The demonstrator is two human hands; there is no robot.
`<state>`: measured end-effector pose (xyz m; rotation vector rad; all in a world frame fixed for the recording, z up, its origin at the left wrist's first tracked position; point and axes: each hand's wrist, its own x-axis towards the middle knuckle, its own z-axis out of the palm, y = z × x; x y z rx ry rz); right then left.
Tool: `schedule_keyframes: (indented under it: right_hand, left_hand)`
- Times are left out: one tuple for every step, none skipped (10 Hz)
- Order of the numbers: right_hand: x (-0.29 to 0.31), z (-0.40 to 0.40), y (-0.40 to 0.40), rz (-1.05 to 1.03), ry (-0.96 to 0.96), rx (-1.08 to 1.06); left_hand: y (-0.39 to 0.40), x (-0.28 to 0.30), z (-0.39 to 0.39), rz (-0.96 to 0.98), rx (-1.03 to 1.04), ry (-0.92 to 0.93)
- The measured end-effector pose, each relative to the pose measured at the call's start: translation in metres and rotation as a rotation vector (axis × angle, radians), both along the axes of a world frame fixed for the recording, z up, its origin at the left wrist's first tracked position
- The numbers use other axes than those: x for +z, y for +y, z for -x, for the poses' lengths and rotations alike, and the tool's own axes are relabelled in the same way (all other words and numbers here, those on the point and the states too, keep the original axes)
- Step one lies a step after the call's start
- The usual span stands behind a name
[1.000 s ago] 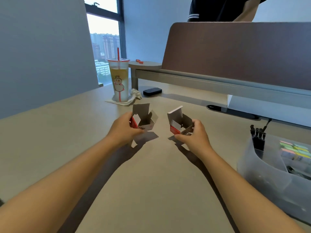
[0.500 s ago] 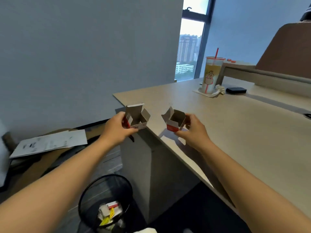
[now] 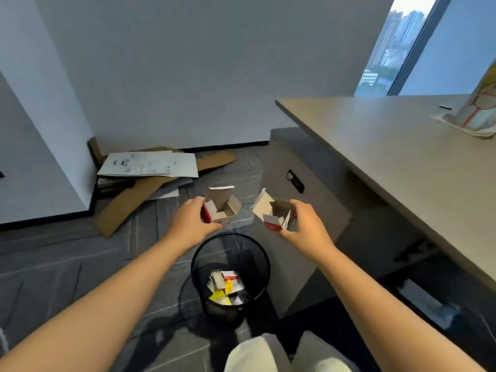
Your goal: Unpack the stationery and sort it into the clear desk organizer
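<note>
My left hand (image 3: pixel 191 222) grips a small opened red-and-white cardboard box (image 3: pixel 221 208), its flaps up and its inside bare. My right hand (image 3: pixel 306 224) grips a second opened red-and-white box (image 3: pixel 273 213), tilted toward the left. Both boxes hang in the air just above and behind the rim of a black mesh wastebasket (image 3: pixel 230 275) on the floor, which holds several scraps of packaging. The clear desk organizer is out of view.
The grey desk (image 3: pixel 402 157) runs along the right, with a drink cup (image 3: pixel 483 103) on a napkin at its far right. A grey cabinet (image 3: pixel 308 200) stands under the desk beside the wastebasket. Flattened cardboard and papers (image 3: pixel 150 170) lie by the wall. My knees (image 3: pixel 268 355) show at the bottom.
My view has swung left and down from the desk to the floor. Both hands have carried the two empty boxes off the desk to above the wastebasket.
</note>
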<state>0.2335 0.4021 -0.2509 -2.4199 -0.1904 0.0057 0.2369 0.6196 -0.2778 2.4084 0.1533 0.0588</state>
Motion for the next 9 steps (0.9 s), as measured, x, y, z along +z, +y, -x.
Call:
schedule_keyframes:
  right_hand:
    - [-0.052, -0.018, 0.009, 0.053, 0.126, -0.012]
    - [-0.102, -0.033, 0.010, 0.110, 0.228, -0.010]
    - [-0.136, -0.054, 0.014, 0.131, 0.276, 0.007]
    - [-0.161, -0.072, 0.021, 0.169, 0.344, 0.014]
    - [-0.188, -0.086, 0.030, 0.225, 0.406, 0.061]
    - [-0.206, -0.093, 0.037, 0.352, 0.479, 0.150]
    - [-0.213, -0.090, 0.035, 0.499, 0.491, 0.237]
    - [-0.212, -0.085, 0.031, 0.572, 0.511, 0.271]
    - [-0.200, -0.081, 0.031, 0.602, 0.477, 0.278]
  left_hand:
    - [0.010, -0.051, -0.010, 0.018, 0.057, 0.155]
    - [0.014, -0.100, -0.022, 0.034, 0.113, 0.271]
    - [0.011, -0.139, -0.040, 0.019, 0.143, 0.336]
    - [0.004, -0.170, -0.057, 0.027, 0.154, 0.370]
    - [0.002, -0.195, -0.071, 0.058, 0.157, 0.438]
    - [0.003, -0.211, -0.077, -0.024, 0.040, 0.501]
    - [0.007, -0.210, -0.070, -0.336, -0.152, 0.557]
    - [0.013, -0.201, -0.068, -0.466, -0.232, 0.566]
    - [0.012, -0.183, -0.066, -0.514, -0.288, 0.536]
